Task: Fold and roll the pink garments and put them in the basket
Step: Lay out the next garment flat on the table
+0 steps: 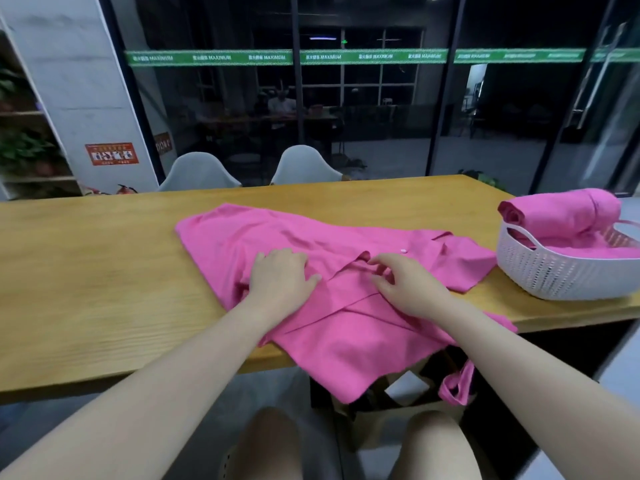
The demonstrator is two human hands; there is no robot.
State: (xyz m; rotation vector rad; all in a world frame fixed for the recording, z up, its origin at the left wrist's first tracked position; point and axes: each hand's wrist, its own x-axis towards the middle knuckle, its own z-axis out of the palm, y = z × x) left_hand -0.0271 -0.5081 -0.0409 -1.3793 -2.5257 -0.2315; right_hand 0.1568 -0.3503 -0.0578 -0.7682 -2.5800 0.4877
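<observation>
From the head camera, a pink shirt (311,271) lies spread across the middle of the wooden desk (86,271), its lower part hanging over the near edge. The left hand (280,275) presses flat on the cloth, fingers straight. The right hand (401,282) rests beside it near the collar, fingers loosely bent; they seem to pinch a fold, though blur hides it. At the desk's right edge a white basket (554,275) holds a rolled pink garment (561,213).

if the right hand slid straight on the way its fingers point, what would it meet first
The right hand points up-left across the pink shirt, so it would probably first meet the folded collar ridge at its fingertips; the left hand lies beside that line.
</observation>
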